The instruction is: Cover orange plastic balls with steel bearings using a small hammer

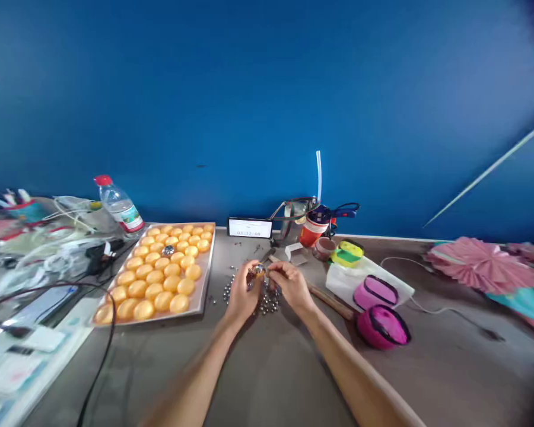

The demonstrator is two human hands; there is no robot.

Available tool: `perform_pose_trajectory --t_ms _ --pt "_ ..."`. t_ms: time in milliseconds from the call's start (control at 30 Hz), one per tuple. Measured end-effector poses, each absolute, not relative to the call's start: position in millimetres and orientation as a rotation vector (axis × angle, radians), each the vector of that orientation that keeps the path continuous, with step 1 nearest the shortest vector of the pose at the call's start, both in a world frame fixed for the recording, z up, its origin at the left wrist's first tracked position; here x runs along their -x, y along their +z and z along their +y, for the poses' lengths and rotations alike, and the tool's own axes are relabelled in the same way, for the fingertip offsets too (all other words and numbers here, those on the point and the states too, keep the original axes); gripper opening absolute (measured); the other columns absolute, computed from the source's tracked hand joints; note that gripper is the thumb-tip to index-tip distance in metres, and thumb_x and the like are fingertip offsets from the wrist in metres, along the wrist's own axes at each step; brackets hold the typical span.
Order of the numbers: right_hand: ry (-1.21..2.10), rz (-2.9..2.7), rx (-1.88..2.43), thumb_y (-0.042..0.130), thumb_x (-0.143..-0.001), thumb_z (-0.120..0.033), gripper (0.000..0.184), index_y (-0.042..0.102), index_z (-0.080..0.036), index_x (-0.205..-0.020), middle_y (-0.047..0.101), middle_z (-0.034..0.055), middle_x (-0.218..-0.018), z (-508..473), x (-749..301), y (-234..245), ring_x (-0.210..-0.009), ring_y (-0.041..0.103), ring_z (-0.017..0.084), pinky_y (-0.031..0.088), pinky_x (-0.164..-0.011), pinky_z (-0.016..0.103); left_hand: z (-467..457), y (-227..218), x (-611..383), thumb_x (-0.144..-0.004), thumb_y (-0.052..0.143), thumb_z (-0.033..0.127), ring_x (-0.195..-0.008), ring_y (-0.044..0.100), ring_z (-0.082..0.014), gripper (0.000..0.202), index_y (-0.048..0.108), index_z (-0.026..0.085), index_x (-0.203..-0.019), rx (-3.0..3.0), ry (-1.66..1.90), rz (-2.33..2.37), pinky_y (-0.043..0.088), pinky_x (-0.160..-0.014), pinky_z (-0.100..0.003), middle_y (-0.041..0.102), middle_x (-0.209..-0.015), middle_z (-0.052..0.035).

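My left hand (243,292) is closed around a small orange and silvery ball (260,270), partly hidden by the fingers. At the ball's right side my right hand (292,286) is in a pinch; whatever its fingertips hold is too small to make out. Under and around both hands lie many shiny metal beads (269,302) on the grey table. To the left a white tray (208,261) carries rows of orange balls (155,276). Among them sits one ball covered in silver (168,250).
A phone (250,228) showing a timer leans by the blue wall. Behind my right hand lies a hammer-like wooden handle (331,301). Pink containers (382,327), a red cup (312,232) and a yellow-green box (347,254) stand right. A bottle (121,207) and cables (109,350) are left.
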State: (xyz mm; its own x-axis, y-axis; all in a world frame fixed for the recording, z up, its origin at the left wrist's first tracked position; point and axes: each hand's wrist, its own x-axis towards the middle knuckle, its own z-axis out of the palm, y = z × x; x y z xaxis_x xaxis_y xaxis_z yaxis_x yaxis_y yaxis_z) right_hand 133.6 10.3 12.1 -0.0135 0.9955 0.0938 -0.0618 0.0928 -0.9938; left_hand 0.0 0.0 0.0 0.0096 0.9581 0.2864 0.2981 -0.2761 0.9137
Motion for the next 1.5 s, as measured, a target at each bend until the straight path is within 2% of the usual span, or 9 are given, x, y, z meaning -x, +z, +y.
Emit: perform_pose_trajectory --t_ms 233,433,967,1500 --pt "1.102 -1.289 1.141 0.057 -0.067 -0.024 0.009 0.06 -0.019 -0.074 0.055 -0.003 -0.057 12.3 -135.4 7.7 -0.049 0.046 0.011 0.037 -0.05 0.025 0.0 1.0 1.9 -0.081 0.054 0.03 -0.098 0.059 -0.0186 0.031 0.052 0.019 -0.111 -1.598 1.326 1.271 0.045 -0.087 -0.033 0.061 -0.11 -0.0075" --pt "1.161 -1.293 1.125 0.057 -0.066 -0.024 0.009 0.06 -0.02 -0.073 0.055 -0.0028 -0.063 9.9 -133.9 10.3 -0.055 0.046 0.012 0.037 -0.056 0.026 -0.3 -0.6 1.1 -0.081 0.054 0.028 -0.098 0.059 -0.0184 0.031 0.053 0.02 -0.111 -1.607 1.309 1.246 0.045 -0.087 -0.033 0.061 -0.11 -0.0077" --pt "1.366 -1.138 1.079 0.06 -0.066 -0.025 0.007 0.059 -0.019 -0.07 0.054 -0.0039 -0.059 6.4 -134.1 15.4 -0.055 0.047 0.011 0.035 -0.058 0.025 -1.6 -0.3 0.9 -0.081 0.054 0.027 -0.096 0.059 -0.0177 0.029 0.054 0.02 -0.11 -1.63 1.323 1.242 0.045 -0.085 -0.032 0.062 -0.107 -0.0068" --pt "1.311 -1.183 1.122 0.057 -0.069 -0.025 0.007 0.056 -0.018 -0.07 0.053 -0.004 -0.054 5.2 -131.5 11.6 -0.052 0.048 0.012 0.036 -0.056 0.025 -3.4 -0.3 3.1 -0.083 0.051 0.029 -0.1 0.058 -0.02 0.029 0.054 0.02 -0.111 -1.785 1.27 1.324 0.044 -0.088 -0.034 0.062 -0.109 -0.0079"
